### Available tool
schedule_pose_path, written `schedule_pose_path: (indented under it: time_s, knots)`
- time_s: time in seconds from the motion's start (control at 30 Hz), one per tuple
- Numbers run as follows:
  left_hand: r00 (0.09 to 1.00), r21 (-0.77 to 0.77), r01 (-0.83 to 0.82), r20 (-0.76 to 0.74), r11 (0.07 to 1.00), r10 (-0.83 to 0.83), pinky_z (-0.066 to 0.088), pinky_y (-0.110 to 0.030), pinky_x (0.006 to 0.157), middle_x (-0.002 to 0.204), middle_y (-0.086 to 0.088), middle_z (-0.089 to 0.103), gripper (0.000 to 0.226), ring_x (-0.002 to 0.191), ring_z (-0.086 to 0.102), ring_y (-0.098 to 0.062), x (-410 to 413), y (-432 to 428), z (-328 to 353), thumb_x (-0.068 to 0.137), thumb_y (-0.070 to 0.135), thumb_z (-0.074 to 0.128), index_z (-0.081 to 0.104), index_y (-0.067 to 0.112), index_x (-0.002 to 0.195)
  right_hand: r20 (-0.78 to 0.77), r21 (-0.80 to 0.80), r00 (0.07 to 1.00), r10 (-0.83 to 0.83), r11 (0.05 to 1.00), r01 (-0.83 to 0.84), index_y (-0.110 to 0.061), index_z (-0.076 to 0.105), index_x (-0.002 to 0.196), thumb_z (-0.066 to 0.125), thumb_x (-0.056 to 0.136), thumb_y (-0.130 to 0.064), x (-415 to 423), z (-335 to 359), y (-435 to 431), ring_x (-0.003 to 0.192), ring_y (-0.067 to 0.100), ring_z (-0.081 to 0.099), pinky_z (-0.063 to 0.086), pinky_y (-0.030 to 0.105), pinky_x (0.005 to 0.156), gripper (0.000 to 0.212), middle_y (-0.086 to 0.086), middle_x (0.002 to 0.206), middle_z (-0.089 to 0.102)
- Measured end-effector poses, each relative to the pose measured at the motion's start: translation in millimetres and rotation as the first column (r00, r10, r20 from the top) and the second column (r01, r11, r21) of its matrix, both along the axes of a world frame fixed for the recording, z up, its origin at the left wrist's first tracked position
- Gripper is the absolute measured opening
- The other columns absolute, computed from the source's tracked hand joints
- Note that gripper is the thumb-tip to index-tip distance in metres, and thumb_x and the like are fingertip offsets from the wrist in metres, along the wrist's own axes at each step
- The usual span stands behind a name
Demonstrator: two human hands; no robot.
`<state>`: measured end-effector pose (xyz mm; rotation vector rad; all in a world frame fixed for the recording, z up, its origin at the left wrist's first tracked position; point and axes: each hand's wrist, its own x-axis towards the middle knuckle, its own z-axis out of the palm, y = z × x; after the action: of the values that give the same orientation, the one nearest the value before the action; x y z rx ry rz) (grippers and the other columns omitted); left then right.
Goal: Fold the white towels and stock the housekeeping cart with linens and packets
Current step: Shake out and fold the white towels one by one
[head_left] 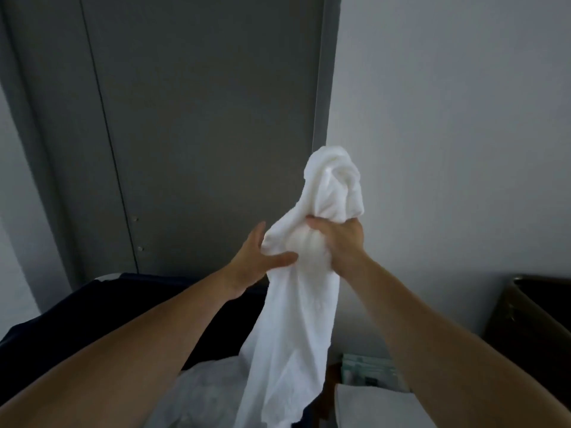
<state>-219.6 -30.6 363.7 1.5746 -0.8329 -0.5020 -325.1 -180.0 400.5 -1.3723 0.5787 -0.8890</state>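
Note:
A white towel (296, 319) hangs bunched in the air in front of me. My right hand (341, 242) is clenched around its upper part, with a crumpled lump of cloth standing above the fist. My left hand (256, 257) pinches the towel's left edge between thumb and fingers, just beside the right hand. The towel's long tail drops down toward a heap of white linen (200, 393) lying in a dark blue cart bag (61, 329) below.
A grey door (191, 118) stands straight ahead, with a white wall (448, 134) to its right. A dark brown bin (531, 322) sits at the right edge. Folded white linen (370, 409) and pale green packets (367, 370) lie at the bottom right.

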Motion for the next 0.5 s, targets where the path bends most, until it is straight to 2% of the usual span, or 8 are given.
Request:
schedule_pose_path:
  time_s: [0.1,0.17,0.27,0.33,0.43,0.5]
  knots:
    - [0.977,0.103,0.211,0.016,0.972,-0.214,0.046,-0.04,0.107,0.144,0.012,0.048,0.119,0.132,0.049,-0.014,-15,-11,-19,0.063,0.036,0.094,0.018,0.038,0.153,0.05,0.145,0.997,-0.062,0.988,0.054,-0.022,0.057,0.089,0.09,0.064,-0.031,-16,42,-8,0.074,0.016,0.068,0.049,0.026,0.051,0.042,-0.004,0.089,0.069]
    - [0.959,0.179,0.257,0.075,0.95,-0.274,0.047,-0.041,0.107,0.14,0.015,0.051,0.11,0.128,0.051,-0.009,-34,-32,-20,0.064,0.036,0.094,0.026,0.037,0.15,0.076,0.179,0.993,-0.091,0.981,0.076,-0.019,0.059,0.102,0.089,0.064,-0.036,-30,67,-15,0.08,0.019,0.067,0.049,0.03,0.055,0.052,-0.002,0.096,0.069]
    - [0.982,0.188,0.128,0.111,0.974,-0.151,0.052,-0.042,0.101,0.122,0.005,0.067,0.061,0.111,0.064,-0.017,-54,-63,-8,0.078,0.027,0.084,0.057,0.023,0.133,0.109,0.174,0.982,-0.152,0.976,0.132,-0.014,0.06,0.117,0.089,0.063,-0.038,-61,90,-28,0.09,0.026,0.069,0.057,0.04,0.073,0.066,0.002,0.106,0.071]
    - [0.985,0.157,0.09,0.13,0.983,-0.111,0.054,-0.042,0.097,0.115,0.0,0.071,0.04,0.105,0.067,-0.021,-63,-83,6,0.085,0.022,0.077,0.065,0.017,0.123,0.153,0.164,0.968,-0.2,0.971,0.175,-0.012,0.06,0.121,0.089,0.063,-0.037,-87,99,-41,0.093,0.028,0.07,0.058,0.047,0.085,0.069,0.004,0.108,0.072]
    - [0.978,0.082,0.099,0.177,0.992,-0.112,0.056,-0.043,0.09,0.111,-0.001,0.071,0.038,0.101,0.068,-0.023,-88,-111,39,0.086,0.019,0.075,0.066,0.015,0.122,0.2,0.162,0.935,-0.292,0.951,0.262,-0.013,0.06,0.117,0.088,0.065,-0.033,-128,109,-67,0.093,0.028,0.072,0.059,0.048,0.086,0.062,0.006,0.107,0.073]
    - [0.966,0.014,0.074,0.246,0.997,-0.075,0.057,-0.038,0.073,0.105,-0.003,0.071,0.034,0.094,0.068,-0.025,-106,-131,65,0.085,0.019,0.073,0.067,0.015,0.118,0.244,0.156,0.914,-0.324,0.943,0.293,-0.015,0.061,0.108,0.088,0.069,-0.027,-157,118,-88,0.089,0.025,0.073,0.06,0.045,0.082,0.049,0.006,0.104,0.074]
